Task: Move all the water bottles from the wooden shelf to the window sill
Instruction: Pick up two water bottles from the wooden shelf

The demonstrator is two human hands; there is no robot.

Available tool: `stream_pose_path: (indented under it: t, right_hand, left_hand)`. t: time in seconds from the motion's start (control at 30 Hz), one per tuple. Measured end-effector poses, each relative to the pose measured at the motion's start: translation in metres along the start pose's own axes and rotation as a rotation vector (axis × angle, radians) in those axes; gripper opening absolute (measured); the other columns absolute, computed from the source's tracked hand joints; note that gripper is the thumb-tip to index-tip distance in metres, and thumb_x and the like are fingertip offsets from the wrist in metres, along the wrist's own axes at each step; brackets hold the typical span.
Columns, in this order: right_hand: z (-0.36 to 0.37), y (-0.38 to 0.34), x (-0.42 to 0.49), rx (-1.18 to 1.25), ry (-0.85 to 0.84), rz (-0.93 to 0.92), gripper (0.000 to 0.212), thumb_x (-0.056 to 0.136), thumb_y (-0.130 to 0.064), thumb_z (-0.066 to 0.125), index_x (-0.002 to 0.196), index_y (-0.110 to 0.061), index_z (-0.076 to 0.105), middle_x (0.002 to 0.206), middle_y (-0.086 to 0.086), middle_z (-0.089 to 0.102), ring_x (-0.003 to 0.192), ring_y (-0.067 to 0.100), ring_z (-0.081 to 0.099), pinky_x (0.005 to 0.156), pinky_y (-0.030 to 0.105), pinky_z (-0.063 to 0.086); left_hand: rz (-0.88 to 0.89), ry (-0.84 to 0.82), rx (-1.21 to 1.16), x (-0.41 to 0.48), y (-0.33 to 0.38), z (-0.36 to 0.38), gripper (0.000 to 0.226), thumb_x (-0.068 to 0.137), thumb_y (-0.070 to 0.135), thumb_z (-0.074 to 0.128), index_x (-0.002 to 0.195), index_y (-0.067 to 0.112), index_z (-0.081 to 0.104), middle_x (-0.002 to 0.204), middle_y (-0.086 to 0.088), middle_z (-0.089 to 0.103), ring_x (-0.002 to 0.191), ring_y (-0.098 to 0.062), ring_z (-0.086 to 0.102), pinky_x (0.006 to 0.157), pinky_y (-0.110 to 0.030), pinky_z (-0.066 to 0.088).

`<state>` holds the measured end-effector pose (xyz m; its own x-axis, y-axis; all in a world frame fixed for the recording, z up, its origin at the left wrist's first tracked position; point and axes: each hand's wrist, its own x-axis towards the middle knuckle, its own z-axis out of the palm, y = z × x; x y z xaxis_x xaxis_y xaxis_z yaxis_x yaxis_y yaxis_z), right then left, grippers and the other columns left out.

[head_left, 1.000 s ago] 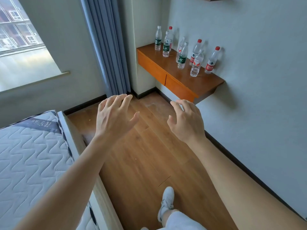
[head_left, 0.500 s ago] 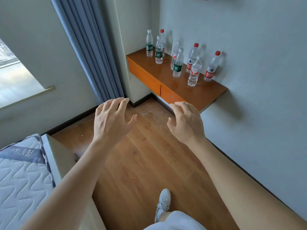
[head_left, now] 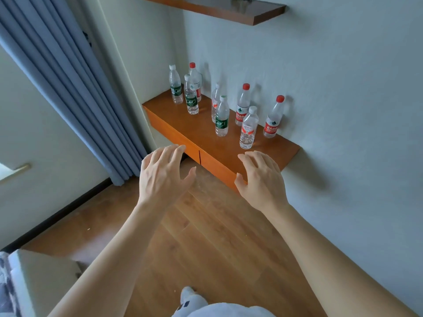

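Observation:
Several clear water bottles stand upright on the wooden shelf point(head_left: 196, 133) fixed in the corner. Some carry green labels, like the bottle point(head_left: 221, 117) near the front; others have red caps and red labels, like the bottle point(head_left: 272, 118) at the far right by the wall. A white-capped bottle point(head_left: 248, 128) stands closest to the shelf's front right. My left hand point(head_left: 163, 173) and my right hand point(head_left: 261, 177) hover in front of the shelf's front edge, both empty with fingers spread. The corner of the window sill point(head_left: 16, 169) shows at the far left.
A blue-grey curtain point(head_left: 68, 88) hangs left of the shelf. A second, darker shelf point(head_left: 229, 11) sits higher on the wall. The corner of a bed point(head_left: 27, 282) is at the lower left. Wooden floor point(head_left: 206, 236) lies below, with my shoe point(head_left: 188, 294) on it.
The view has swung right and closer to the shelf; the window and the bed have slid almost out of view. Both hands stay empty and are now at the shelf's front edge.

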<state>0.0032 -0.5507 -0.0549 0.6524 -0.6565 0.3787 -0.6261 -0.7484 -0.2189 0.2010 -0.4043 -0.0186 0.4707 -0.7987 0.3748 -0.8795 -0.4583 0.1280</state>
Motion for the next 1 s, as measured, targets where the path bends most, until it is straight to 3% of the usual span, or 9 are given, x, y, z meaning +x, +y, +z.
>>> stream_pose_path:
  t: [0.4, 0.73, 1.0]
  right_hand:
    - [0.066, 0.059, 0.111, -0.069, -0.022, 0.189, 0.050, 0.086, -0.038, 0.065, 0.132, -0.017, 0.059, 0.134, 0.007, 0.063, 0.127, 0.028, 0.057, 0.105, 0.048, 0.050]
    - [0.124, 0.102, 0.177, -0.167, -0.007, 0.496, 0.049, 0.082, -0.035, 0.074, 0.126, -0.014, 0.064, 0.127, 0.011, 0.067, 0.122, 0.032, 0.061, 0.099, 0.050, 0.053]
    - [0.163, 0.129, 0.195, -0.010, -0.094, 0.688, 0.061, 0.082, -0.047, 0.073, 0.136, -0.022, 0.056, 0.135, 0.003, 0.062, 0.125, 0.025, 0.058, 0.099, 0.045, 0.054]
  left_hand:
    - [0.062, -0.099, -0.088, 0.149, 0.001, 0.107, 0.058, 0.089, 0.059, 0.048, 0.136, 0.025, 0.048, 0.139, 0.000, 0.055, 0.129, -0.024, 0.049, 0.106, -0.049, 0.039]
    - [0.182, -0.281, -0.204, 0.272, -0.024, 0.195, 0.061, 0.086, 0.059, 0.050, 0.138, 0.027, 0.045, 0.141, 0.001, 0.053, 0.131, -0.023, 0.047, 0.107, -0.047, 0.040]
    - [0.176, -0.395, -0.325, 0.321, -0.035, 0.262, 0.063, 0.082, 0.053, 0.063, 0.136, 0.024, 0.046, 0.135, -0.001, 0.057, 0.125, -0.024, 0.052, 0.098, -0.048, 0.046]
